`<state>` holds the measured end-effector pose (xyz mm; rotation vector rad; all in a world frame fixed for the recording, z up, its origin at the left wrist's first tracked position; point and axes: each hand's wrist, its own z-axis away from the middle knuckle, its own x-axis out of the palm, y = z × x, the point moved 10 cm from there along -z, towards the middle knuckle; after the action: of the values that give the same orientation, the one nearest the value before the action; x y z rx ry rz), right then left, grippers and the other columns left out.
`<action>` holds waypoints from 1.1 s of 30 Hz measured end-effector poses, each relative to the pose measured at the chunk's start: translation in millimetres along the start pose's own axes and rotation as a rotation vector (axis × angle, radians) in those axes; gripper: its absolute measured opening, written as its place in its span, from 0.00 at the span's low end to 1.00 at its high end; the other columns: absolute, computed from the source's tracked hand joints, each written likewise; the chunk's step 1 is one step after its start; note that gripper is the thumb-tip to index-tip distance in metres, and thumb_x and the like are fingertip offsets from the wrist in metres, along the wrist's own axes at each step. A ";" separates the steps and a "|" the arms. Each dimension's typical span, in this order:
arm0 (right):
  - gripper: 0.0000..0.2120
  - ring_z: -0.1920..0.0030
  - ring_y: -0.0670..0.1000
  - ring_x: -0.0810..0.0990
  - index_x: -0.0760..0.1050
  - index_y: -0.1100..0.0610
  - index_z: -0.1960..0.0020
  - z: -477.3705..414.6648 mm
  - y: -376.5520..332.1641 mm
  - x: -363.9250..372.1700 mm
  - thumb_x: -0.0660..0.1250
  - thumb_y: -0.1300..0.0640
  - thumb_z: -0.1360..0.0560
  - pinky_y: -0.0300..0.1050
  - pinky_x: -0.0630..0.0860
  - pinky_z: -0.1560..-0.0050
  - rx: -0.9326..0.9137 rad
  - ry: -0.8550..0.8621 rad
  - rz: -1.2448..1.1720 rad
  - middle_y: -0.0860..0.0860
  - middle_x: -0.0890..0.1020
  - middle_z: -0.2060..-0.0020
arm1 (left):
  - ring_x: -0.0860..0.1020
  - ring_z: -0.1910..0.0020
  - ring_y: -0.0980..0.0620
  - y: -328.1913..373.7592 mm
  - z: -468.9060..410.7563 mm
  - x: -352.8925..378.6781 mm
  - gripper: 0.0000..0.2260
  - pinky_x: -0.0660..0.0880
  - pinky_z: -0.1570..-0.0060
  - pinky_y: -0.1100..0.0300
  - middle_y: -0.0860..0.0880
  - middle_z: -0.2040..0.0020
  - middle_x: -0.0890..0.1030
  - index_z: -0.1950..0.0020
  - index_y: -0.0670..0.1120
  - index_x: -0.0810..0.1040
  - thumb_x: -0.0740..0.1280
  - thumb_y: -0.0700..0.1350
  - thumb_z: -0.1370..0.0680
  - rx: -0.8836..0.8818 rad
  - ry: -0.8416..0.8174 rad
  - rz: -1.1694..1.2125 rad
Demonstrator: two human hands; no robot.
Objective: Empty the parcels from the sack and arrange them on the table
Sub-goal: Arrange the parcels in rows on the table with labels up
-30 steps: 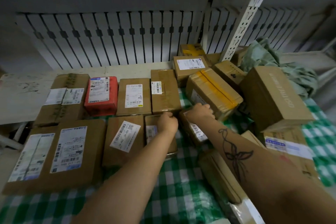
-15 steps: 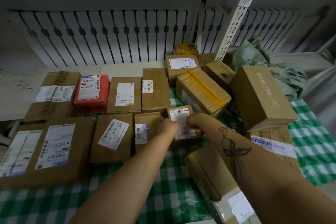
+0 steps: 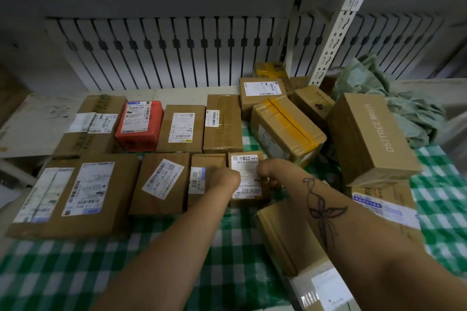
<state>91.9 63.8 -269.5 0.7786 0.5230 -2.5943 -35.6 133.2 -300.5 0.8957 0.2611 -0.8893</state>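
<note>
Setting a small box (image 3: 246, 174) into the front row: left hand (image 3: 227, 180) and right hand (image 3: 269, 171) both clasp its sides, and it sits on the table (image 3: 177, 247). Sack (image 3: 409, 113) lies slack, back right. Seven parcels (image 3: 161, 179) ranked in two rows; heap (image 3: 288, 129) at right unsorted, so roughly half left.

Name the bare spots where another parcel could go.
Free: green-checked cloth in front of the large flat brown box, and white tabletop beyond it, far left. Crowded: the heap around the yellow-taped brown box.
</note>
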 end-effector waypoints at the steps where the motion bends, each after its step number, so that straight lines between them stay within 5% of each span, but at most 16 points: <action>1: 0.21 0.35 0.57 0.74 0.59 0.63 0.27 2.1 -0.5 -1.7 0.51 0.56 0.18 0.48 0.73 0.41 -0.011 0.010 0.004 0.60 0.72 0.34 | 0.74 0.61 0.50 -0.3 0.5 -1.2 0.10 0.71 0.64 0.60 0.43 0.52 0.78 0.45 0.38 0.76 0.58 0.40 0.21 0.008 0.012 0.030; 4: 0.20 0.34 0.56 0.71 0.61 0.63 0.28 5.5 -1.6 -8.2 0.53 0.57 0.18 0.47 0.70 0.35 -0.054 0.068 -0.004 0.59 0.70 0.33 | 0.74 0.57 0.48 -1.0 4.6 -6.5 0.12 0.71 0.61 0.58 0.43 0.47 0.78 0.42 0.38 0.74 0.57 0.39 0.21 0.045 0.063 0.108; 9: 0.21 0.32 0.55 0.70 0.60 0.61 0.27 17.2 2.0 -14.7 0.54 0.58 0.18 0.43 0.71 0.48 -0.073 0.060 -0.139 0.57 0.68 0.31 | 0.77 0.59 0.48 9.3 21.3 -8.2 0.07 0.71 0.67 0.59 0.43 0.50 0.79 0.49 0.42 0.74 0.58 0.41 0.23 0.128 0.109 0.135; 13: 0.20 0.34 0.56 0.72 0.65 0.62 0.30 25.8 5.8 -28.3 0.57 0.56 0.19 0.47 0.72 0.36 -0.141 0.140 -0.143 0.58 0.71 0.33 | 0.71 0.67 0.54 20.1 40.0 -2.1 0.05 0.63 0.74 0.64 0.49 0.62 0.75 0.53 0.44 0.74 0.59 0.42 0.22 0.177 0.086 0.097; 16: 0.20 0.37 0.55 0.74 0.66 0.62 0.30 31.7 11.9 -32.0 0.58 0.55 0.20 0.48 0.74 0.36 -0.168 0.158 -0.152 0.58 0.73 0.35 | 0.72 0.63 0.53 20.1 50.0 6.8 0.09 0.64 0.73 0.64 0.46 0.53 0.78 0.46 0.42 0.77 0.59 0.41 0.21 0.168 0.057 0.124; 19: 0.20 0.41 0.54 0.77 0.67 0.61 0.31 37.2 19.5 -34.8 0.59 0.54 0.20 0.46 0.76 0.40 -0.197 0.190 -0.149 0.58 0.75 0.39 | 0.77 0.55 0.48 16.3 61.6 11.8 0.11 0.70 0.68 0.64 0.42 0.45 0.80 0.42 0.40 0.77 0.60 0.41 0.21 0.136 0.060 0.166; 23: 0.17 0.54 0.51 0.77 0.71 0.60 0.36 46.2 23.9 -47.4 0.62 0.54 0.22 0.40 0.75 0.60 -0.292 0.288 -0.201 0.55 0.76 0.52 | 0.79 0.46 0.43 10.2 74.7 13.6 0.12 0.72 0.62 0.60 0.41 0.43 0.80 0.40 0.39 0.76 0.61 0.41 0.21 0.081 0.072 0.218; 29: 0.14 0.49 0.53 0.79 0.74 0.59 0.38 72.2 49.3 -69.9 0.60 0.58 0.22 0.46 0.81 0.49 -0.365 0.412 -0.288 0.55 0.78 0.44 | 0.76 0.59 0.48 -7.5 96.9 18.3 0.12 0.74 0.60 0.55 0.43 0.51 0.78 0.40 0.40 0.75 0.60 0.42 0.21 0.025 0.027 0.462; 33: 0.15 0.43 0.54 0.77 0.72 0.56 0.35 90.4 72.2 -72.1 0.57 0.55 0.20 0.48 0.76 0.41 -0.342 0.459 -0.174 0.54 0.77 0.39 | 0.76 0.49 0.45 -17.7 112.0 31.2 0.12 0.74 0.43 0.51 0.46 0.49 0.77 0.41 0.43 0.75 0.60 0.46 0.21 -0.023 -0.058 0.563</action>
<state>140.7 -20.9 -174.4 1.2529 1.1781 -2.3675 -46.5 24.3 -257.7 0.8591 -0.0355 -0.3869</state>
